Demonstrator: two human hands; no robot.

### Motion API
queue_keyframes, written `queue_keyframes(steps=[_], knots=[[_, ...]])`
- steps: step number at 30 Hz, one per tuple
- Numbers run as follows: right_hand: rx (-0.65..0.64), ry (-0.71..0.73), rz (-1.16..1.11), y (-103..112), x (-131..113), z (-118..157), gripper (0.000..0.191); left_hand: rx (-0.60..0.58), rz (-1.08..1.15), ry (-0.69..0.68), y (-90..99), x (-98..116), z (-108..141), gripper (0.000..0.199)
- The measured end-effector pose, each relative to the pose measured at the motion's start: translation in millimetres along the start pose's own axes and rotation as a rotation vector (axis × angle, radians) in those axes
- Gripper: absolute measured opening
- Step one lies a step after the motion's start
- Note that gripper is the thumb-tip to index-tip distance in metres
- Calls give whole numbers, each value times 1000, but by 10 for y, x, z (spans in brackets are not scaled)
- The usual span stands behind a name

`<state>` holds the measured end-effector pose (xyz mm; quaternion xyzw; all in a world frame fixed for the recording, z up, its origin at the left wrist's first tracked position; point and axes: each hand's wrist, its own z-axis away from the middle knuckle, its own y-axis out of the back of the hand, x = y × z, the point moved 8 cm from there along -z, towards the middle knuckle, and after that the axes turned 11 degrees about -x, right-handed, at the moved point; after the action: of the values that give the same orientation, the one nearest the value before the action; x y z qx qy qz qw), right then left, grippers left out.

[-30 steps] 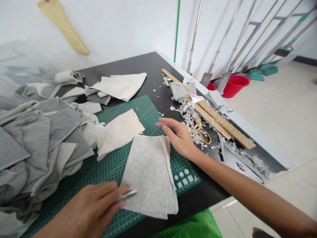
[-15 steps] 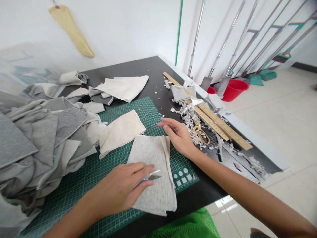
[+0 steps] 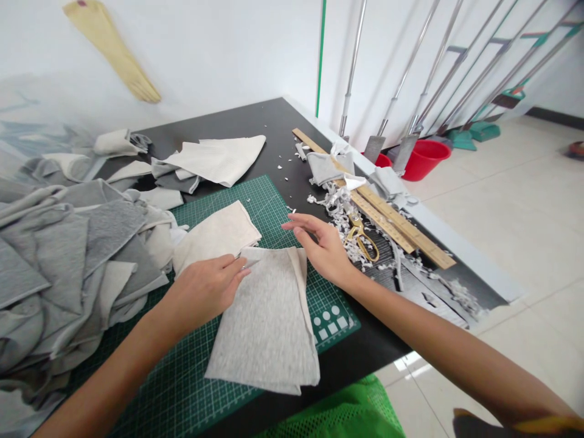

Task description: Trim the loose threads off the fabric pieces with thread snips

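My left hand (image 3: 205,292) is closed around small thread snips (image 3: 250,263), whose metal blades point over the upper left corner of a folded grey cloth piece (image 3: 269,322). The grey piece lies on a green cutting mat (image 3: 335,325), with a paler strip along its right side. Beside its upper right corner, my right hand (image 3: 326,252) hovers with fingers stretched out and nothing in them. A cream cloth piece (image 3: 219,231) lies just beyond my left hand. The handle of the snips is mostly hidden in my fingers.
A large heap of grey cloth (image 3: 91,243) covers the left side. Wooden rulers (image 3: 396,228), gold-handled scissors (image 3: 362,237) and fabric scraps (image 3: 335,204) lie on the right. More white cloth (image 3: 223,158) rests at the back. A green mesh bag (image 3: 337,413) hangs near the front edge.
My left hand with the snips has moved up and left, from the middle of the grey cloth to its upper left corner. My right hand keeps nearly the same place; the view has shifted slightly.
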<state>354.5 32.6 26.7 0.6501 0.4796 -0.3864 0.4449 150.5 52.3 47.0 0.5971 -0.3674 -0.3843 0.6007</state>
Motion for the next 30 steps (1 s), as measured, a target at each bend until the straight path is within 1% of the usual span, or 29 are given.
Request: queue_keyframes(steps=[6, 9, 13, 15, 17, 20, 24, 27, 28, 30], knots=[[8, 26, -9, 1, 8, 2, 27, -26, 46, 7, -44, 14, 134, 38], [5, 29, -7, -4, 10, 6, 26, -11, 34, 26, -57, -41, 241, 34], [-2, 26, -14, -8, 1, 11, 26, 6, -16, 70, -99, -187, 422, 29], [-3, 24, -18, -6, 0, 11, 26, -3, 27, 81, -136, -229, 523, 27], [1, 21, -16, -2, 3, 11, 27, -18, 99, 80, -180, -213, 623, 29], [-1, 19, -9, -5, 10, 11, 27, -11, 155, 54, -200, -57, 752, 32], [-9, 29, -17, -20, 12, 11, 27, 2, 152, -61, -100, 341, 830, 24], [-16, 30, -27, -30, 20, 8, 27, -3, 206, -151, 40, 619, 779, 25], [-17, 27, -31, -31, 27, 7, 27, -2, 215, -167, 82, 679, 737, 27], [-18, 24, -38, -31, 39, 5, 26, -5, 198, -160, 127, 729, 617, 31]])
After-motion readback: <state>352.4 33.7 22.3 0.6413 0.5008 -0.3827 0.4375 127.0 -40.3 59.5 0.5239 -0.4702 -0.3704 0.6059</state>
